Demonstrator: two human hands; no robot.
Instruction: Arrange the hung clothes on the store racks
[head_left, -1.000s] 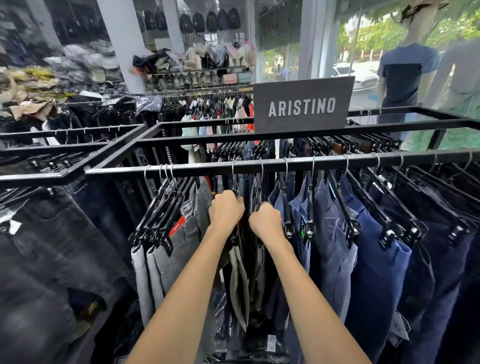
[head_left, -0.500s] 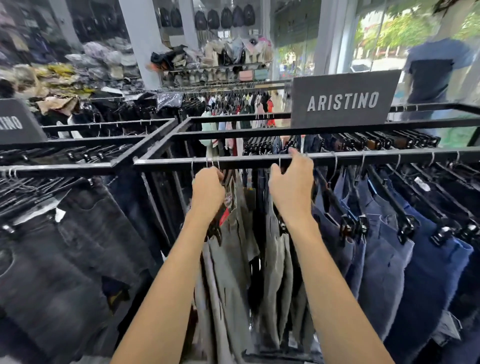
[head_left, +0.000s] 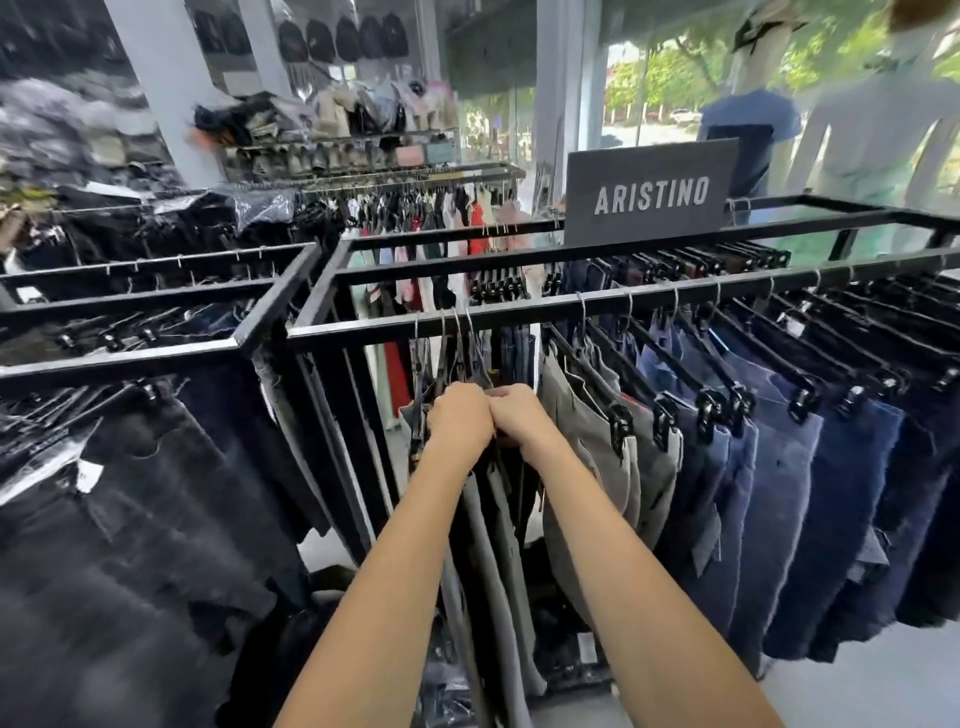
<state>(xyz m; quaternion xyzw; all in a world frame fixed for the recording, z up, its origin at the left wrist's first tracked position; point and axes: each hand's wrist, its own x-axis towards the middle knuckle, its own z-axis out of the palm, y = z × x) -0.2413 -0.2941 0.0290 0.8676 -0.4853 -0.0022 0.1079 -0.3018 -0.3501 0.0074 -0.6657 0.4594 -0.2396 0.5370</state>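
Black metal store rack (head_left: 519, 314): hands regroup on the grey trousers.
Left hand (head_left: 460, 418) and right hand (head_left: 522, 415), apart half a second ago, now clench one bunch of black clip hangers (head_left: 457, 358), closing it up.

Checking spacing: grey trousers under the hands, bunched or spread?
Bunched: both hands grip the grey trousers, their hooks crowded together on the rail.

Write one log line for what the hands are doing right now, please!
left hand: grips bunched hangers | right hand: grips same bunch | rail: gap beside grey trousers
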